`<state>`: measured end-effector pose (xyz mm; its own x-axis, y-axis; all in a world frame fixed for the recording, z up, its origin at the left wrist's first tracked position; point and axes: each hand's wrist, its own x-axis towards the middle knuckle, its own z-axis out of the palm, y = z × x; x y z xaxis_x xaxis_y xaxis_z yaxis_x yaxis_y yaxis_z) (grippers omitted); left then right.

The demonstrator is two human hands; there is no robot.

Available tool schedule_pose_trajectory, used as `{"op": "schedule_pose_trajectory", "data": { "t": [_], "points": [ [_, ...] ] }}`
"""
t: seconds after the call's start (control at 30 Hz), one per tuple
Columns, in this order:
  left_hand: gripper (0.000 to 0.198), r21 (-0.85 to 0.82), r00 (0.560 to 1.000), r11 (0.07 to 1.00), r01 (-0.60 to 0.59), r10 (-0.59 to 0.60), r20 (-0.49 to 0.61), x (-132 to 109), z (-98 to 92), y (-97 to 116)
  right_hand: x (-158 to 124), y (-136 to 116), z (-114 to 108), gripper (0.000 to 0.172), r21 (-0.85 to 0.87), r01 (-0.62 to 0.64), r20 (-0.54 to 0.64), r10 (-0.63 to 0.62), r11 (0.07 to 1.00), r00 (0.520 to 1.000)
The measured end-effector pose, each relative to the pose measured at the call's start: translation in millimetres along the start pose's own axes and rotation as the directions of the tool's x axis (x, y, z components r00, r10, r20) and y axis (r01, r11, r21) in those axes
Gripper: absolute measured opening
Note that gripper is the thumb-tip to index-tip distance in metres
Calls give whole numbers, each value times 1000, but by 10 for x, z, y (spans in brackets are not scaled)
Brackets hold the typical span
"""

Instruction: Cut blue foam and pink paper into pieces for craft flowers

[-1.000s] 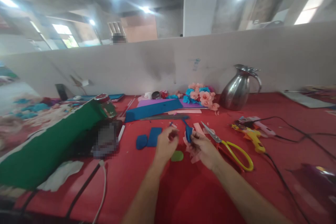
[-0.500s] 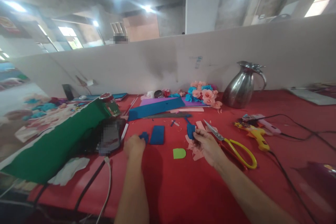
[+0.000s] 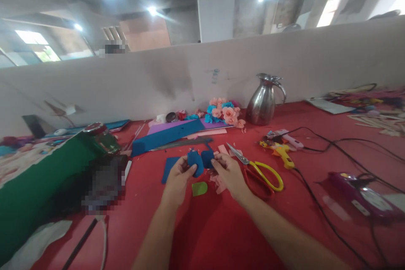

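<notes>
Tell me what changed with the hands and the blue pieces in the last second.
The left hand reached left to the table, picked up the rounded blue piece and brought it back beside the other blue piece, which the right hand has held throughout. The two pieces now touch, or nearly so. The blue rectangle, green piece, scissors and steel jug stayed put.

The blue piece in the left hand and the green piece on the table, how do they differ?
The blue piece is pinched up in the left hand; the green piece lies loose and flat on the red table. Blue is dark, green is pale. Both are small, rounded cut-outs.
</notes>
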<state>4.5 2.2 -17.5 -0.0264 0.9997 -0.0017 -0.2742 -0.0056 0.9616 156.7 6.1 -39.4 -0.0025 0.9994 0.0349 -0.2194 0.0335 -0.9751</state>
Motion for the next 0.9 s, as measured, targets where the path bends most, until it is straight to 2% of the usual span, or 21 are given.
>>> {"op": "schedule_pose_trajectory", "data": {
  "t": [0.17, 0.37, 0.57, 0.63, 0.8, 0.9],
  "points": [
    [30, 135, 998, 990, -31, 24, 59, -35, 15, 0, -54, -16, 41, 17, -51, 47, 70, -43, 998, 997],
    [47, 209, 997, 976, 63, -70, 27, -58, 43, 0, -59, 4, 57, 13, 2, 50, 141, -49, 999, 989],
    [31, 225, 996, 973, 42, -59, 67, -38, 11, -34, -16, 25, 27, 12, -52, 81, 183, -71, 995, 981],
    [26, 224, 997, 973, 51, -64, 53, -32, 11, -45, -29, 22, 26, 11, -105, 135, 169, -116, 985, 979],
    [21, 253, 999, 966, 50, -47, -16, -31, 35, -35, -65, -3, 32, 10, -265, 211, -8, -221, 941, 975],
    [18, 305, 999, 952, 33, -25, -31, -32, 49, -15, -60, -14, 25, 12, -310, 246, 33, -249, 918, 968]
  ]
}}
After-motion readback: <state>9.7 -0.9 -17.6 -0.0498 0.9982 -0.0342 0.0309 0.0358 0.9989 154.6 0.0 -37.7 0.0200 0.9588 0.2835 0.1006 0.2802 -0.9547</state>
